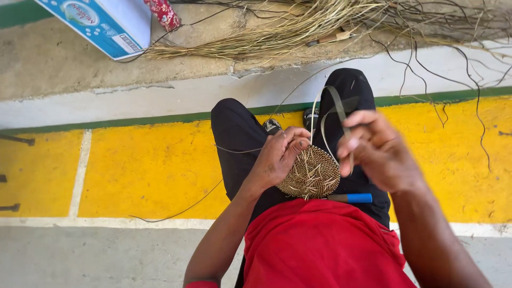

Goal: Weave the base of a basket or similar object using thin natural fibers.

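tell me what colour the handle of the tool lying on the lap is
Blue, seen in the head view: the tool handle lies on the lap beside the woven disc.

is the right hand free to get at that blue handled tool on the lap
Probably not straight away. The right hand is pinching a flat strip above the woven disc. The blue-handled tool lies uncovered on the lap just below it, so only the strip occupies it.

Woven disc (312, 173) on lap between both hands, fibre bundle (277, 32) beyond knees
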